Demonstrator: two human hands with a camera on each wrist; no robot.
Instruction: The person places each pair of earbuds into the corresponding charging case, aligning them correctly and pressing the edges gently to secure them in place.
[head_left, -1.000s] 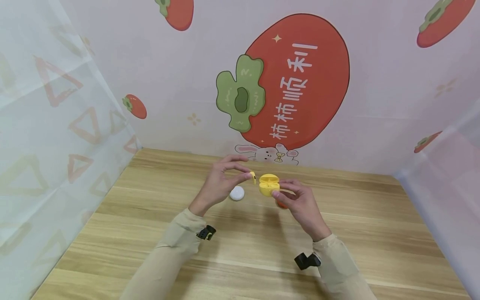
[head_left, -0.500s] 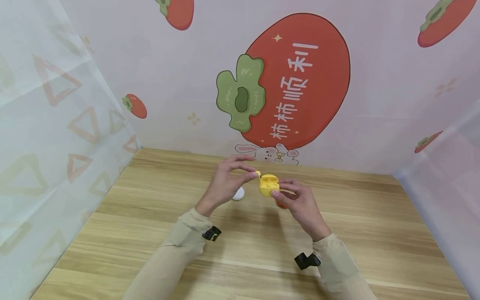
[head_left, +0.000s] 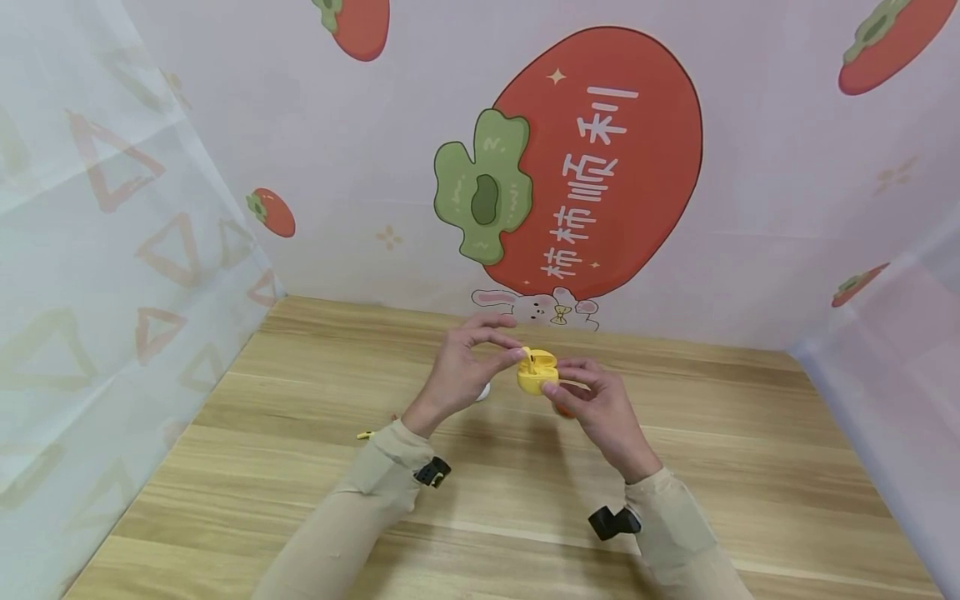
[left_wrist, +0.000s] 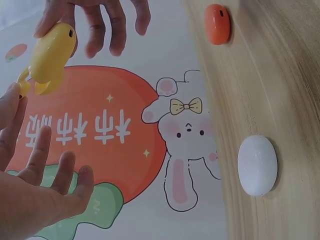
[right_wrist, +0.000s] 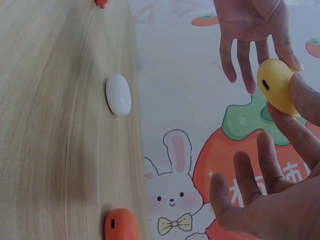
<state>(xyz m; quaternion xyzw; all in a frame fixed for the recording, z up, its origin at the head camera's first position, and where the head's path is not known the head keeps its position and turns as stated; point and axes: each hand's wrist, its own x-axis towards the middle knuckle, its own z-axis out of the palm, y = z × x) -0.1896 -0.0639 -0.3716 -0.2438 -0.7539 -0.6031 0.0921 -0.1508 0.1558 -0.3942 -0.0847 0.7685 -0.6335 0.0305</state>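
My right hand (head_left: 600, 408) holds a yellow earbud case (head_left: 534, 383) in the air between thumb and fingers, its lid raised. With thumb and index finger my left hand (head_left: 463, 371) pinches a yellow earbud (left_wrist: 23, 89) right at the opening of the case, at its left side in the head view. The left hand's other fingers are spread. In the right wrist view the case (right_wrist: 275, 85) shows its rounded underside with a dark port, and the earbud is hidden behind it.
On the wooden table (head_left: 510, 517) lie a closed white case (left_wrist: 257, 165) and a closed orange case (left_wrist: 217, 24). A small yellow piece (head_left: 365, 435) lies by the left sleeve, and a small orange-red piece (right_wrist: 101, 3) lies farther left. A printed wall stands behind.
My left hand has moved right with the earbud, from beside the case to its opening. The right hand and case have stayed nearly still. The small yellow piece by the left sleeve has come into view.
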